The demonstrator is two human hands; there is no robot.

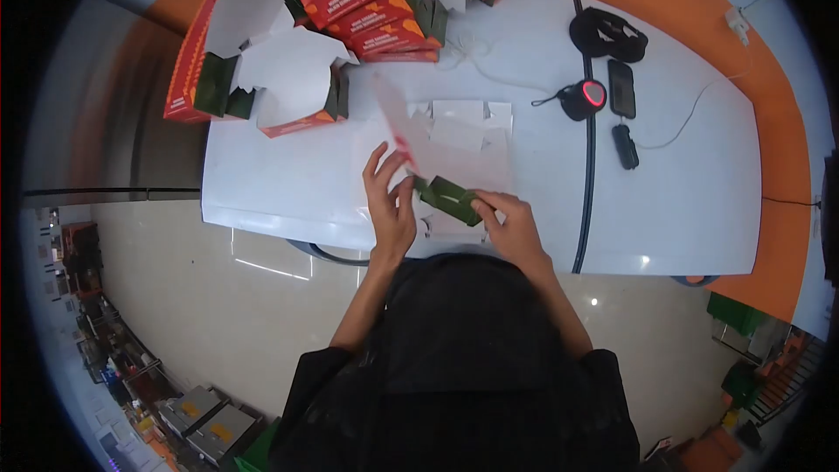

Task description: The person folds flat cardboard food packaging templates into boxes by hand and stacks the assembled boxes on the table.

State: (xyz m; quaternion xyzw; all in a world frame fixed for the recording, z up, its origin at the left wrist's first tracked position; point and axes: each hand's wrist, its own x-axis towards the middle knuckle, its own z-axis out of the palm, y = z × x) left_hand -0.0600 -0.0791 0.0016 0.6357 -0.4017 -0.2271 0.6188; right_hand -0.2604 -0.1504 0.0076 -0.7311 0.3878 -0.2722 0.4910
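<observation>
Your black cloth garment (468, 332) sits nearest; your left hand (391, 205) and right hand (516, 227) pinch a partly folded green-and-red cardboard carton (456, 207) over flat white cardboard (485, 144) on the white worktop (673, 201); uneven pressure might crease the carton.

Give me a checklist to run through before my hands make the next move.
1. Right hand gripping the green panel: ok, pinched at its right end.
2. Left hand gripping firmly: cannot tell; its fingers are at the panel's other end.
3. Green panel joined to the white cardboard sheet behind it: cannot tell.
4. Black speaker with the red ring clear of both hands: ok, well off to the right.
5. Open carton at the left closed up: not ok, its flaps stand open.
</observation>
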